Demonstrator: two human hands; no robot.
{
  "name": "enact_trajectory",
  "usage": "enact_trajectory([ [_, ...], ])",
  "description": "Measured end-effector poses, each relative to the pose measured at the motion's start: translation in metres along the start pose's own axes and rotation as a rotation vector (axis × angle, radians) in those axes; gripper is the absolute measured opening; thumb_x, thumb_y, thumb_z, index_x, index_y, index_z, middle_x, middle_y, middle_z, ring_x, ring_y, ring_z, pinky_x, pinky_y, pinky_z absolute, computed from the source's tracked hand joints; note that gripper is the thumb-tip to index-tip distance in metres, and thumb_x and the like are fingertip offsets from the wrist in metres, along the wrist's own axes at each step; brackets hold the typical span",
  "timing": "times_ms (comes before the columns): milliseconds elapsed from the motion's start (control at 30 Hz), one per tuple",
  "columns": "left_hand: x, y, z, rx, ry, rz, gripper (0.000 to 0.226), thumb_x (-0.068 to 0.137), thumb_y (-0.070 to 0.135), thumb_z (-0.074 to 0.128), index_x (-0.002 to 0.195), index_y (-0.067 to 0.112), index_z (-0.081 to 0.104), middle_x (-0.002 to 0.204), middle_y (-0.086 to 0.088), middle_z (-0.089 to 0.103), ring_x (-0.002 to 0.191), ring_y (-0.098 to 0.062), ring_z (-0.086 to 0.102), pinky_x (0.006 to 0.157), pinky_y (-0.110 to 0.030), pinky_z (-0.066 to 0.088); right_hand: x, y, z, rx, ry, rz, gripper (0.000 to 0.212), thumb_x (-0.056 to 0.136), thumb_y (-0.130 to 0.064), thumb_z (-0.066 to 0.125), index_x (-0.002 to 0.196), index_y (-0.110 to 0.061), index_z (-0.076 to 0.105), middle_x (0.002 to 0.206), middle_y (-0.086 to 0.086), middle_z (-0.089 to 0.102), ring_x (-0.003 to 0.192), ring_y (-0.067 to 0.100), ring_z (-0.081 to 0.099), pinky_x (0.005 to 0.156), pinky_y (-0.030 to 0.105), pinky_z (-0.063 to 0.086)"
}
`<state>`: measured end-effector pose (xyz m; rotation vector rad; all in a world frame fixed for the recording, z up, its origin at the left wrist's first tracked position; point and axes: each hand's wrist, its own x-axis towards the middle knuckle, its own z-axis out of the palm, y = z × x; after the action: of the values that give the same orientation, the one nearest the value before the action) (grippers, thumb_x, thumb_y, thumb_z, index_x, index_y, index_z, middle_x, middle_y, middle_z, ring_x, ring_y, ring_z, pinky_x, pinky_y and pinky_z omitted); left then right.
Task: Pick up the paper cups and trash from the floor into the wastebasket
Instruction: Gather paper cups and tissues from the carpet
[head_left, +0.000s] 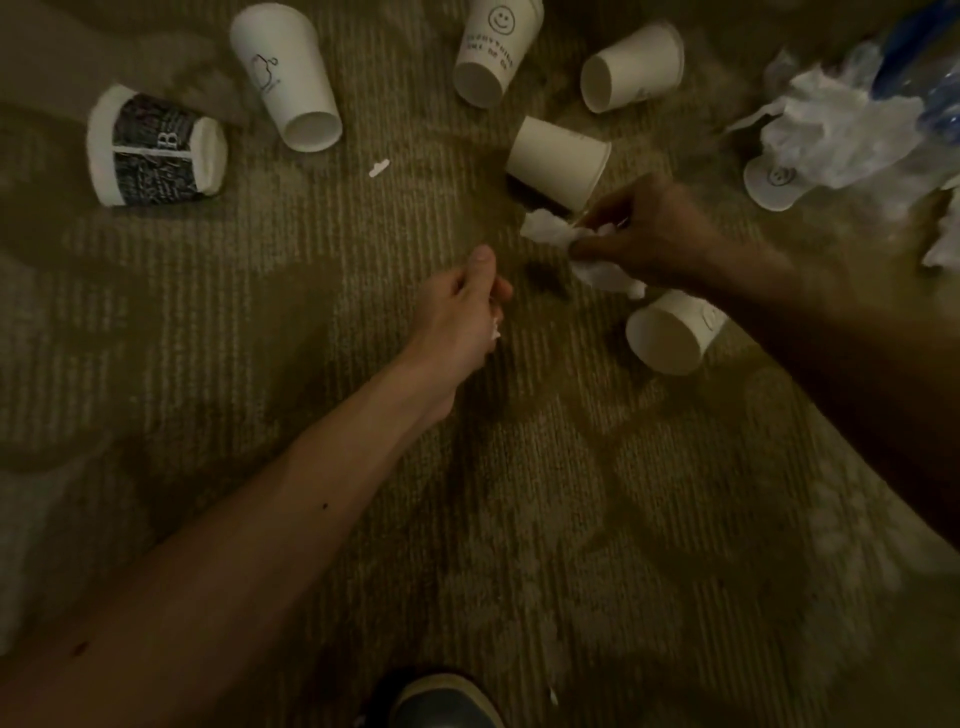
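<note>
Several white paper cups lie tipped over on the carpet: a tall one (284, 78), a smiley-face one (494, 49), a short one (631, 67), one in the middle (556, 161) and one near my right forearm (670, 332). A cup with a dark printed sleeve (156, 148) lies at the left. My right hand (654, 234) grips crumpled white tissue (550, 231) just in front of the middle cup. My left hand (462, 306) hovers over the carpet with fingers curled, and a small white scrap (496, 331) shows in its grip.
At the upper right is a blue wastebasket (930, 62) with a crinkled clear plastic liner (841, 130), a cup lid (774, 179) beside it. A small white scrap (378, 168) lies between the cups. My shoe (441, 701) is at the bottom edge.
</note>
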<state>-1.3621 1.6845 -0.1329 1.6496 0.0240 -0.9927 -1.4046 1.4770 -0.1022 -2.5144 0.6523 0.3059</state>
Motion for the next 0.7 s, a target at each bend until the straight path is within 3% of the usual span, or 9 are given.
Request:
enact_trajectory([
  [133,-0.008,0.007,-0.007,-0.018,0.017,-0.035,0.051,0.101,0.061,0.026,0.119,0.028,0.060,0.112,0.000,0.064,0.096,-0.015,0.062,0.067,-0.030,0.049,-0.024,-0.033,0.007,0.118,-0.055,-0.088,0.028,0.083,-0.030,0.074,0.108,-0.020,0.067,0.102,-0.004,0.068,0.089,0.006,0.066,0.073,0.021,0.056],
  [200,-0.010,0.010,-0.009,-0.067,-0.009,-0.047,0.067,0.099,0.066,0.016,0.142,0.026,0.048,0.137,-0.009,0.058,0.125,-0.025,0.056,0.100,-0.043,0.047,-0.038,-0.052,0.014,0.268,-0.039,-0.064,0.036,0.077,-0.031,0.080,0.104,-0.017,0.061,0.095,-0.001,0.069,0.081,0.008,0.068,0.065,0.024,0.058],
  [267,-0.016,0.013,-0.013,-0.171,-0.080,-0.027,0.076,0.097,0.068,0.009,0.149,0.023,0.041,0.141,-0.010,0.057,0.130,-0.026,0.054,0.113,-0.045,0.038,-0.050,-0.068,0.023,0.417,0.000,-0.063,0.038,0.074,-0.029,0.083,0.100,-0.011,0.061,0.086,0.002,0.069,0.073,0.007,0.068,0.058,0.021,0.056],
  [333,-0.023,0.015,-0.019,-0.279,-0.142,-0.036,0.080,0.096,0.070,0.007,0.146,0.021,0.045,0.128,-0.006,0.067,0.117,-0.021,0.065,0.104,-0.043,0.047,-0.061,-0.081,0.031,0.560,0.014,-0.075,0.028,0.076,-0.024,0.081,0.092,-0.010,0.064,0.084,-0.001,0.068,0.069,0.002,0.067,0.057,0.015,0.052],
  [400,-0.030,0.014,-0.025,-0.324,-0.153,-0.039,0.074,0.097,0.069,0.010,0.135,0.023,0.054,0.107,0.003,0.075,0.101,-0.015,0.072,0.083,-0.035,0.057,-0.068,-0.091,0.039,0.706,0.022,-0.064,0.016,0.080,-0.020,0.078,0.087,-0.012,0.066,0.086,-0.001,0.069,0.073,0.005,0.070,0.061,0.019,0.056],
  [467,-0.033,0.013,-0.029,-0.367,-0.145,-0.050,0.066,0.099,0.066,0.016,0.128,0.023,0.058,0.095,0.007,0.075,0.092,-0.011,0.073,0.068,-0.029,0.059,-0.073,-0.099,0.046,0.796,0.051,-0.047,0.005,0.084,-0.019,0.074,0.083,-0.018,0.069,0.084,-0.003,0.073,0.078,0.008,0.072,0.067,0.025,0.060],
  [567,-0.038,0.013,-0.031,-0.480,-0.073,-0.106,0.059,0.102,0.056,0.030,0.134,0.014,0.055,0.079,0.003,0.072,0.069,-0.005,0.072,0.057,-0.026,0.056,-0.081,-0.105,0.058,0.836,-0.005,-0.050,0.011,0.093,-0.018,0.064,0.088,-0.021,0.073,0.087,-0.003,0.076,0.080,0.009,0.072,0.063,0.022,0.058],
  [633,-0.040,0.011,-0.031,-0.436,-0.027,-0.097,0.051,0.104,0.048,0.034,0.131,0.011,0.056,0.087,-0.001,0.074,0.062,-0.003,0.071,0.054,-0.020,0.056,-0.088,-0.103,0.064,0.820,-0.040,-0.067,0.015,0.096,-0.018,0.060,0.090,-0.022,0.072,0.088,-0.003,0.075,0.080,0.008,0.072,0.061,0.020,0.056],
  [700,-0.041,0.005,-0.026,-0.322,-0.002,-0.074,0.048,0.104,0.045,0.038,0.133,0.012,0.055,0.114,-0.011,0.070,0.088,-0.009,0.073,0.077,-0.027,0.060,-0.096,-0.098,0.066,0.821,-0.056,-0.064,0.017,0.097,-0.017,0.057,0.090,-0.022,0.071,0.087,-0.003,0.075,0.078,0.008,0.072,0.061,0.020,0.056],
])
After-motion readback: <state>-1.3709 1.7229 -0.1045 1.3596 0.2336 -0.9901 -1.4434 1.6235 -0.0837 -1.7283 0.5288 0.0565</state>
